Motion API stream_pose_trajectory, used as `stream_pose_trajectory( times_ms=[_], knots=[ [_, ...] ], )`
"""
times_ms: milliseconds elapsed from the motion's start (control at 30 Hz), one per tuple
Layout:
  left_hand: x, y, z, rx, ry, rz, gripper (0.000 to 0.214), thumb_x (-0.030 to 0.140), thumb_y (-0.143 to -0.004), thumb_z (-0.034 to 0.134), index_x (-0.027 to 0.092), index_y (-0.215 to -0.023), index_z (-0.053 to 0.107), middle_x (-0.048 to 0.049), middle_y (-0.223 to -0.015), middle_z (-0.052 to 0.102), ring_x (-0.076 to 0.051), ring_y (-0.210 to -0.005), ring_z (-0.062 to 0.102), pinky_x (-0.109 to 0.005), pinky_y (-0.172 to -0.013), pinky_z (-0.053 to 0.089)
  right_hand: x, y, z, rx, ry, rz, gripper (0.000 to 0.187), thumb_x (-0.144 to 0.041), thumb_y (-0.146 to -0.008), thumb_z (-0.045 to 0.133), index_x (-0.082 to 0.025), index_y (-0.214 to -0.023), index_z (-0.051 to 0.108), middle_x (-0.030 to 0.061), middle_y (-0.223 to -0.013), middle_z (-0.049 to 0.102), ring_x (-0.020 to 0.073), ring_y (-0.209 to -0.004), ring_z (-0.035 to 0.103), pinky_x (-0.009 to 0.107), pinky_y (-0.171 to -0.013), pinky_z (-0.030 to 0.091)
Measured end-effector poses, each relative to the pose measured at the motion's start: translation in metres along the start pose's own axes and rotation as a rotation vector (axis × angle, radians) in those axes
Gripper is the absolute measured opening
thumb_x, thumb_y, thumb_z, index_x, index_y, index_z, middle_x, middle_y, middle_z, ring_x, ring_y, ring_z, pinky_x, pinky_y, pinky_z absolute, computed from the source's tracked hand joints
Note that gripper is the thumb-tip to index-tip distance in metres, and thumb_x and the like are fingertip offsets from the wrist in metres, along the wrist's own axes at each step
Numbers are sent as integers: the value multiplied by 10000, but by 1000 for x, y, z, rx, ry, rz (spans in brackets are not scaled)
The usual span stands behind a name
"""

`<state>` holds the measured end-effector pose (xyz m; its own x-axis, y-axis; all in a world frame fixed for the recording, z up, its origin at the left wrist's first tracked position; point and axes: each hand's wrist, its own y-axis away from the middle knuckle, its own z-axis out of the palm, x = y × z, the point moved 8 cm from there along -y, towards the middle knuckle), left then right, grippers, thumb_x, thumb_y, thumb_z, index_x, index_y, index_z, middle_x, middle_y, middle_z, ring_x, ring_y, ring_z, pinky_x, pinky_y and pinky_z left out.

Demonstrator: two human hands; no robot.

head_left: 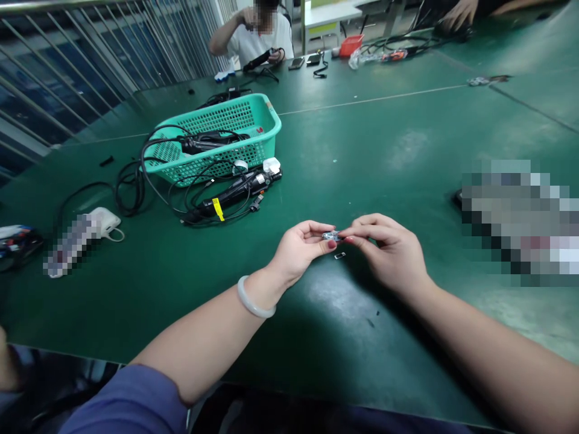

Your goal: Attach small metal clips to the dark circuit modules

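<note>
Between thumb and fingers, my left hand [301, 250] pinches a small shiny metallic-looking piece [332, 235]; its exact kind is too small to make out. The fingertips of my right hand [391, 250] are pressed together at the right end of the same piece. A pale bracelet [256, 298] circles my left wrist. Just below the fingers, a tiny flat rectangular frame [339, 255] with a light rim lies on the green table [307, 337].
A turquoise basket [217, 157] holds black corded tools. In front of it lies a black cylindrical tool [235, 196] with a yellow tag and cables. A white device [106, 223] is at left, a blurred-out dark-edged object [520, 220] at right. Another person [262, 36] sits across.
</note>
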<state>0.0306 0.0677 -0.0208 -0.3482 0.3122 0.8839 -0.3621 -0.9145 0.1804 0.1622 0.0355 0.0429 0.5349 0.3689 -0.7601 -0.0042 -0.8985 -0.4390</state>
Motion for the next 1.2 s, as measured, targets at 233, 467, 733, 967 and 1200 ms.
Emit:
stream_pose_trajectory(
  times_ms=[233, 467, 733, 967, 1200],
  knots=[
    [0, 0, 1, -1, 7, -20, 346, 157, -505, 828, 127, -793, 638, -15, -782, 686, -118, -760, 636, -376, -894, 450, -9, 3, -2, 18, 152, -115, 162, -213, -837, 568, -273, -797, 713, 21, -795, 643, 160, -743, 611, 318, -688, 508],
    [2, 0, 4, -26, -1, 14, 336, 173, -516, 827, 131, -786, 632, -12, -788, 681, -122, -784, 640, -384, -928, 431, -14, 7, 0, 32, 356, -200, 197, -265, -856, 535, -312, -818, 722, 44, -846, 658, 195, -796, 618, 353, -702, 503],
    [1, -3, 3, -33, 7, 46, 343, 170, -509, 827, 137, -797, 643, 2, -757, 678, -93, -748, 630, -340, -902, 461, -6, 2, 1, 9, 187, -124, 115, -287, -822, 599, -265, -803, 711, 30, -798, 659, 168, -717, 603, 327, -661, 498],
    [1, -4, 3, -54, -35, 56, 340, 134, -525, 811, 133, -826, 651, -11, -812, 680, -105, -782, 639, -365, -928, 445, 5, 2, 2, -20, 124, -20, 58, -285, -781, 639, -240, -786, 674, 11, -767, 689, 156, -660, 594, 318, -652, 491],
    [0, -4, 3, -42, -17, 24, 357, 141, -515, 818, 124, -831, 651, -28, -828, 691, -106, -787, 640, -367, -919, 457, 7, 1, 2, -21, 155, 4, 53, -280, -769, 638, -234, -757, 660, 7, -742, 697, 170, -685, 632, 325, -674, 501]
  ],
)
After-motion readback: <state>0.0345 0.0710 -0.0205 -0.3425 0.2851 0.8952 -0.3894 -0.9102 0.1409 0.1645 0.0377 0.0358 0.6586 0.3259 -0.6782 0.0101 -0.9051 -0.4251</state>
